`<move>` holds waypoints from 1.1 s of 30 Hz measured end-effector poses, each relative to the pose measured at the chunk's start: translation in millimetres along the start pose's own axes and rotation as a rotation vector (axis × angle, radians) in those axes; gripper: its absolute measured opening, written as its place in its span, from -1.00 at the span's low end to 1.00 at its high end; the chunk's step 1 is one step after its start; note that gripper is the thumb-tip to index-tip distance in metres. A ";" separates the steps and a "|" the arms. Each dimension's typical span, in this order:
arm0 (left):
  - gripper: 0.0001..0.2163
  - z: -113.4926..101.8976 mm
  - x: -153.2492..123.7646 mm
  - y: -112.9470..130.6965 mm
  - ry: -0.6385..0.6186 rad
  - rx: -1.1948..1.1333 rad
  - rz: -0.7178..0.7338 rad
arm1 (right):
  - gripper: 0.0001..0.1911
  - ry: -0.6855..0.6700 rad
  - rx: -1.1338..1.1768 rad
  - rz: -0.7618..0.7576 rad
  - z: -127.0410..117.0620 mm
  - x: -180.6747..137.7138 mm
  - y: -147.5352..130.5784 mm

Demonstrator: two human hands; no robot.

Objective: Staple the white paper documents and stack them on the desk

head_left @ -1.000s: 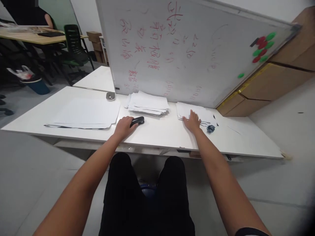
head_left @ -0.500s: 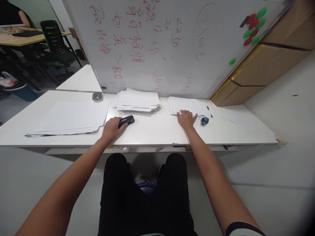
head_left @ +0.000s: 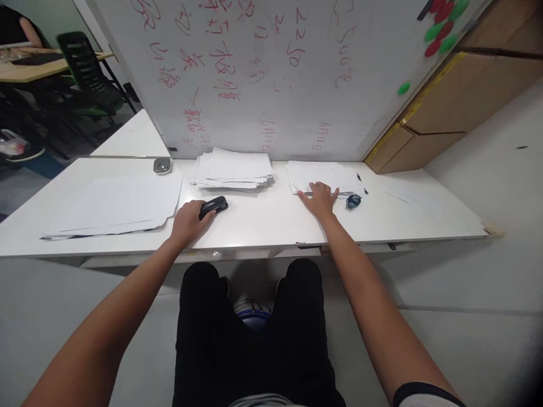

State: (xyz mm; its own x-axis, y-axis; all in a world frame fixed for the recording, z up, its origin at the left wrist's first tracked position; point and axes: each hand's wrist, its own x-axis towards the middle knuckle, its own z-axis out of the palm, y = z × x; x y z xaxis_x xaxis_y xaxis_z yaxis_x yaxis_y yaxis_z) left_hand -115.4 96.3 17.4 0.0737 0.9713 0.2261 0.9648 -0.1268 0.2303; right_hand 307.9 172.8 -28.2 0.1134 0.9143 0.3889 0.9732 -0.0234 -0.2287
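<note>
My left hand is wrapped round a black stapler on the white desk. My right hand lies with fingers spread on the front edge of a small stack of white papers. Just right of it rests a small dark blue object, its kind too small to make out. Between and behind my hands stands a thicker, uneven pile of papers. Larger white sheets lie flat to the left of my left hand.
A whiteboard with red writing and magnets rises behind the desk. Cardboard boxes stand at the back right. A grey and white rounded device sits behind the large sheets. At far left are an office chair and a person's arm.
My right hand's thumb and fingers have spread wider on the papers. My left hand keeps its hold on the stapler. The camera view has shifted slightly.
</note>
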 end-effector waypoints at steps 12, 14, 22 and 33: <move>-0.63 -0.5 -0.2 -0.2 -0.005 0.011 0.002 | -0.53 -0.024 0.057 -0.057 2.4 1.3 -2.1; -0.62 -0.6 -0.4 -0.1 -0.001 0.013 0.003 | -0.57 -0.008 0.054 -0.092 2.2 1.7 -1.6; -0.63 0.6 -0.5 -0.2 0.013 0.007 -0.009 | -0.59 0.073 0.075 -0.122 -2.3 5.5 -4.2; -0.63 -1.2 -1.1 2.0 -0.004 0.023 -0.021 | -0.60 0.062 0.064 -0.092 -4.6 2.4 -4.8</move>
State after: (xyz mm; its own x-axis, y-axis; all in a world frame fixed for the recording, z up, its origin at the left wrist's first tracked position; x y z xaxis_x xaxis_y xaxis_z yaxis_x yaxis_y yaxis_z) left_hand -113.8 94.7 18.8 0.0540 0.9746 0.2176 0.9718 -0.1014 0.2127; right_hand 304.4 173.3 -22.0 0.0386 0.8849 0.4643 0.9656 0.0866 -0.2453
